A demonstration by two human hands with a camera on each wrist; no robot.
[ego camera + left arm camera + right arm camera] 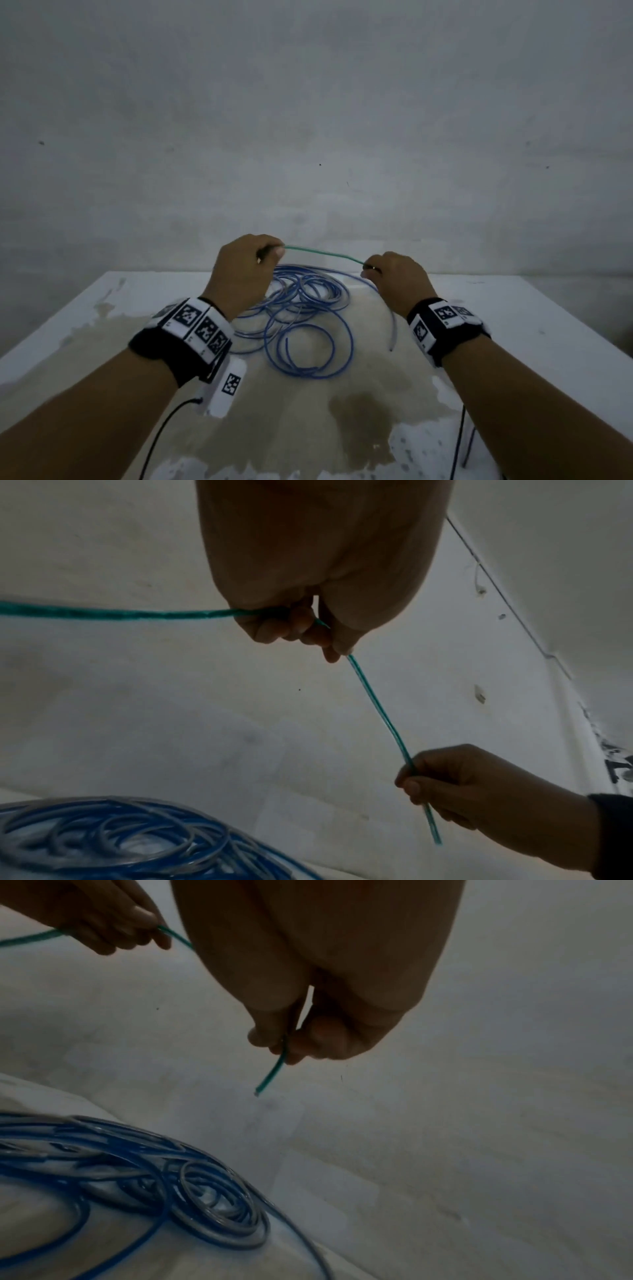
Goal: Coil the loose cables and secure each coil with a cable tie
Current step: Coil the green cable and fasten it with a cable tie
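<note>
A thin green cable [323, 254] is stretched in the air between both hands, above the far part of the table. My left hand [251, 260] pinches it at one point, and the rest of it trails off to the left [113, 614]. My right hand [378, 270] pinches it near its cut end, which sticks out below the fingers [270, 1076]. Under the hands a blue cable [308, 325] lies in loose tangled loops on the table, mixed with greyish strands [219, 1213]. No cable tie shows in any view.
The white table [513, 325] has a worn, stained top and stands against a plain grey wall [308, 120]. Black cords from the wrist cameras [161, 435] hang over the near edge. Bare surface lies left and right of the blue loops.
</note>
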